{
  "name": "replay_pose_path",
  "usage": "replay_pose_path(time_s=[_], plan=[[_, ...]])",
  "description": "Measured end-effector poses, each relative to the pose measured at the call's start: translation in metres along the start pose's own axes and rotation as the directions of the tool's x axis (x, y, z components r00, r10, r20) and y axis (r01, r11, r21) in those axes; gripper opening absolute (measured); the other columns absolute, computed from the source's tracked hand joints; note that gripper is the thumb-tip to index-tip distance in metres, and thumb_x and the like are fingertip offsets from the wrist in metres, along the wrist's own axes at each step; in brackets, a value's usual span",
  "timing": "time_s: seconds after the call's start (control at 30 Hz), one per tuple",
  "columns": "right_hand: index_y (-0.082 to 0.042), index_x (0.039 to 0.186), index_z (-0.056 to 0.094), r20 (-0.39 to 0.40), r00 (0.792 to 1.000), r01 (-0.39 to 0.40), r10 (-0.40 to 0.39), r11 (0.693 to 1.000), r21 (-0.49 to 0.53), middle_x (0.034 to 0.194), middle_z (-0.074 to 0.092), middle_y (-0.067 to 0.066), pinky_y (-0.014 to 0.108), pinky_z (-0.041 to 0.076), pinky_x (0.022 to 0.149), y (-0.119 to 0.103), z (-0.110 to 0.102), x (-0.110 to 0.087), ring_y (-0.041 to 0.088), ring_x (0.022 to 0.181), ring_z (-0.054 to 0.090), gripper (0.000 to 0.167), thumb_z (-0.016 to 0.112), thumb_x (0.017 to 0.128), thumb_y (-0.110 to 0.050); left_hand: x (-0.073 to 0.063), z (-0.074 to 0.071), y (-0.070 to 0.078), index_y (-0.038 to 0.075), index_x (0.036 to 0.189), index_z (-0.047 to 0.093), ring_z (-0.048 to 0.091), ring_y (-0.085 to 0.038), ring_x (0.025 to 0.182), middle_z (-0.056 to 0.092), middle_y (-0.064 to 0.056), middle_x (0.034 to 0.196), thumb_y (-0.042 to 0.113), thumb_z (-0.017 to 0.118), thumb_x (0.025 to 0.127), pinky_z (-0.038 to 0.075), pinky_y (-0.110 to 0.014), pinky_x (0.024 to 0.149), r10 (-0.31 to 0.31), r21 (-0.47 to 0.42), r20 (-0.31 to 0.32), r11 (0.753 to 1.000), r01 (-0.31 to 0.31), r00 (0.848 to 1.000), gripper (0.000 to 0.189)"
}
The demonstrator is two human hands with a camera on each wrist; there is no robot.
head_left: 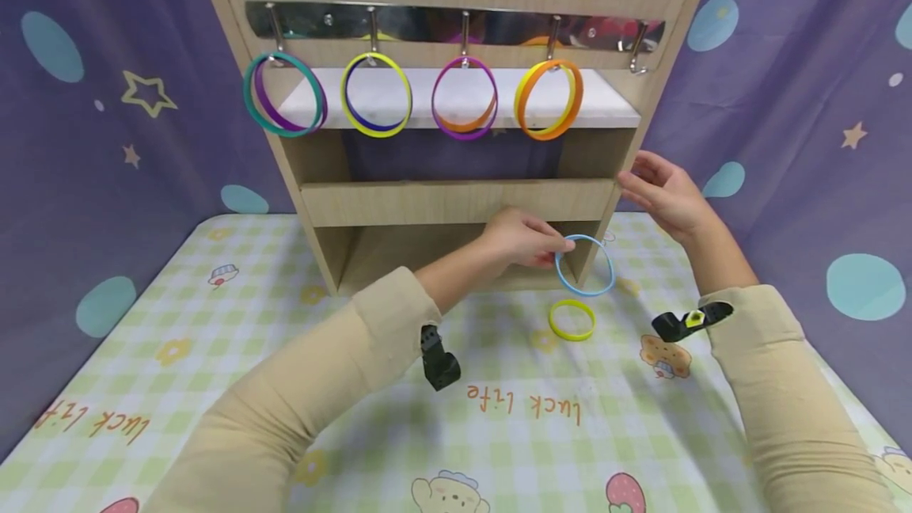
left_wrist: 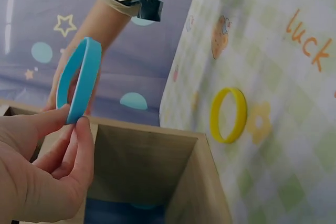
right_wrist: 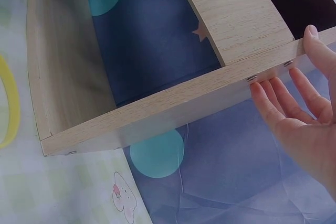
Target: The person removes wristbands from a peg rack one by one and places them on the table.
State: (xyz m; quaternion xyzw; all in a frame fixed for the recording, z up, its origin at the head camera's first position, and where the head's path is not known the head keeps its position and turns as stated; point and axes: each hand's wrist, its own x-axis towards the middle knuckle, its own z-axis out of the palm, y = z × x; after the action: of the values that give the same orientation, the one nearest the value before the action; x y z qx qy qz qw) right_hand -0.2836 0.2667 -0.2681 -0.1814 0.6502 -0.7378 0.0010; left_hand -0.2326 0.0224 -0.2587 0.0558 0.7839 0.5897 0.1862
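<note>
My left hand [head_left: 523, 238] pinches a light blue wristband [head_left: 586, 294] between thumb and fingertips, in front of the wooden shelf's [head_left: 456, 203] lower right part. In the left wrist view the blue band stands upright from the fingertips. My right hand [head_left: 666, 195] holds the shelf's right side panel, thumb at the front edge and fingertips on the outer face, as the right wrist view shows. A yellow wristband [head_left: 572, 337] lies on the tablecloth below the blue one.
A metal rail [head_left: 427, 23] with several hooks runs across the shelf's top. Pairs of bands hang there, among them a teal band [head_left: 251, 105], a yellow-green band [head_left: 408, 109], a magenta band [head_left: 434, 93] and an orange band [head_left: 578, 93]. The rightmost hook [head_left: 638, 50] holds no band.
</note>
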Motion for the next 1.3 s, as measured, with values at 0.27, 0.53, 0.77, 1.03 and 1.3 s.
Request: replay_pose_path(time_s=[0.27, 0.53, 0.77, 1.03, 1.3], plan=[[-0.016, 0.110, 0.061, 0.002, 1.000, 0.000, 0.000, 1.000, 0.003, 0.098, 0.067, -0.006, 0.013, 0.056, 0.081, 0.000, 0.000, 0.001, 0.004, 0.092, 0.062, 0.023, 0.058, 0.093, -0.002, -0.002, -0.012, -0.012, -0.005, 0.101, 0.072, 0.064, -0.010, 0.065, 0.073, -0.014, 0.092, 0.010, 0.079, 0.079, 0.062, -0.033, 0.085, -0.055, -0.037, 0.028, 0.998, 0.056, 0.998, 0.027], [-0.017, 0.110, 0.062, 0.000, 1.000, 0.001, -0.001, 1.000, 0.009, 0.099, 0.067, -0.006, 0.013, 0.056, 0.081, 0.001, -0.001, 0.000, 0.004, 0.092, 0.063, 0.023, 0.057, 0.094, -0.001, -0.002, -0.019, -0.023, -0.006, 0.102, 0.071, 0.065, -0.010, 0.062, 0.072, -0.022, 0.105, 0.009, 0.078, 0.079, 0.061, -0.034, 0.086, -0.091, -0.074, 0.031, 0.993, 0.093, 0.995, 0.028], [-0.017, 0.112, 0.060, 0.000, 1.000, -0.009, 0.009, 1.000, -0.019, 0.101, 0.066, -0.007, 0.012, 0.055, 0.082, 0.000, -0.001, 0.000, 0.003, 0.094, 0.063, 0.023, 0.058, 0.094, -0.003, 0.000, -0.023, -0.036, -0.010, 0.106, 0.068, 0.065, -0.011, 0.063, 0.067, -0.006, 0.073, 0.004, 0.075, 0.082, 0.058, -0.038, 0.094, -0.110, -0.129, 0.044, 0.985, 0.115, 0.993, 0.029], [-0.017, 0.112, 0.060, 0.005, 1.000, -0.007, 0.007, 1.000, -0.010, 0.102, 0.067, -0.007, 0.012, 0.055, 0.083, 0.000, -0.001, 0.001, 0.003, 0.094, 0.063, 0.024, 0.057, 0.094, -0.002, 0.002, -0.026, -0.053, -0.011, 0.109, 0.067, 0.064, -0.009, 0.057, 0.071, -0.025, 0.103, 0.001, 0.072, 0.083, 0.055, -0.041, 0.099, -0.136, -0.150, 0.041, 0.979, 0.141, 0.990, 0.029], [-0.016, 0.114, 0.058, -0.004, 1.000, -0.016, 0.016, 1.000, -0.018, 0.102, 0.066, -0.008, 0.011, 0.055, 0.083, 0.000, -0.001, 0.000, 0.003, 0.094, 0.062, 0.025, 0.057, 0.094, -0.002, 0.005, -0.026, -0.073, -0.011, 0.113, 0.064, 0.063, -0.008, 0.056, 0.064, -0.031, 0.115, -0.001, 0.068, 0.086, 0.058, -0.035, 0.091, -0.182, -0.132, 0.043, 0.974, 0.186, 0.982, 0.029]])
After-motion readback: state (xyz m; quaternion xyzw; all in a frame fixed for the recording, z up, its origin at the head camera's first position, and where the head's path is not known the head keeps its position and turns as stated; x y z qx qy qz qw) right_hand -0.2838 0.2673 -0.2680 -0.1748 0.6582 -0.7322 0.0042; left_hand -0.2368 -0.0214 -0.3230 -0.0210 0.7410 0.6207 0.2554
